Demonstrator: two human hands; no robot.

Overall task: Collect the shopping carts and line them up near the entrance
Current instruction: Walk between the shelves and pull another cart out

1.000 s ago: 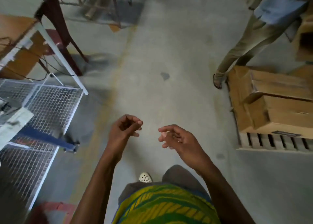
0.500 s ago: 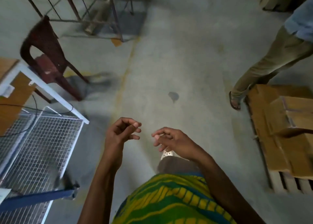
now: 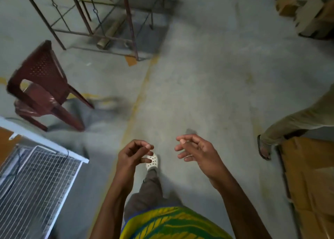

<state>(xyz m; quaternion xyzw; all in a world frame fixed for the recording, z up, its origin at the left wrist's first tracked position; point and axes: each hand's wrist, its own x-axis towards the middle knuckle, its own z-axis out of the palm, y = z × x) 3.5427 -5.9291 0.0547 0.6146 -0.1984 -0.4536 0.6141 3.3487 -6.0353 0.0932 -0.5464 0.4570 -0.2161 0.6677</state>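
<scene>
Two bare hands hang in front of me over the grey concrete floor [image 3: 207, 75], and neither holds anything. My left hand [image 3: 132, 153] has its fingers loosely curled toward the thumb; my right hand [image 3: 197, 152] is a little looser, fingers half bent and spread. They are near each other but not touching.

At the lower left stands a white wire-mesh frame with a white tube rim [image 3: 36, 180]. It may be the basket of a shopping cart, though motion blur and the crop keep me from being sure. It sits well to the left of my left hand, apart from it. Just behind it is a dark red plastic chair [image 3: 43, 86], and further off a rusty brown metal rack of thin bars [image 3: 101, 21].

A faded yellow painted line [image 3: 139, 97] runs along the floor toward my white perforated clog [image 3: 152, 163], which shows between the hands. Below is a green and yellow patterned garment [image 3: 171, 224].

On the right, another person's leg in khaki trousers [image 3: 298, 121] ends in a dark sandal [image 3: 263, 150], just beside a stack of flat brown cardboard [image 3: 310, 184].
</scene>
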